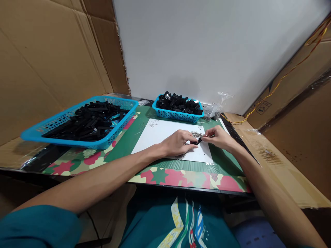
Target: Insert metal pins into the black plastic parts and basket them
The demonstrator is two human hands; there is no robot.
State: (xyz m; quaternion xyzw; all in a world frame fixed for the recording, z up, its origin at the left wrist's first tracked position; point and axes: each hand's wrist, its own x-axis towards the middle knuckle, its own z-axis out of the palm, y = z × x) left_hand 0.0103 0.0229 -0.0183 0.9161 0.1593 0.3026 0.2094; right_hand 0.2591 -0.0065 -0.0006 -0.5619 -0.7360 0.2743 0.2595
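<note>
Over a white sheet [159, 136], my left hand [178, 142] grips a small black piece [196, 142] between thumb and fingers. Close on its right, my right hand [217, 136] is pinched around a thin, metallic-looking tool [203, 135] whose exact kind is too small to tell. The tool's end is by the black piece; whether they touch is hard to see. A heap of tiny metal bits [197, 133] lies just behind the fingers. More tiny bits [180, 156] show below my left hand, and a scattered few [153, 123] sit at the sheet's far left corner.
On the left stands a large blue basket [64, 140] of long black pieces. A smaller blue basket [178, 114], heaped with short black pieces, stands at the back. Beside it are clear plastic bags [213, 112]. Cardboard walls [51, 51] flank the table, with a yellow wire [279, 84] at right.
</note>
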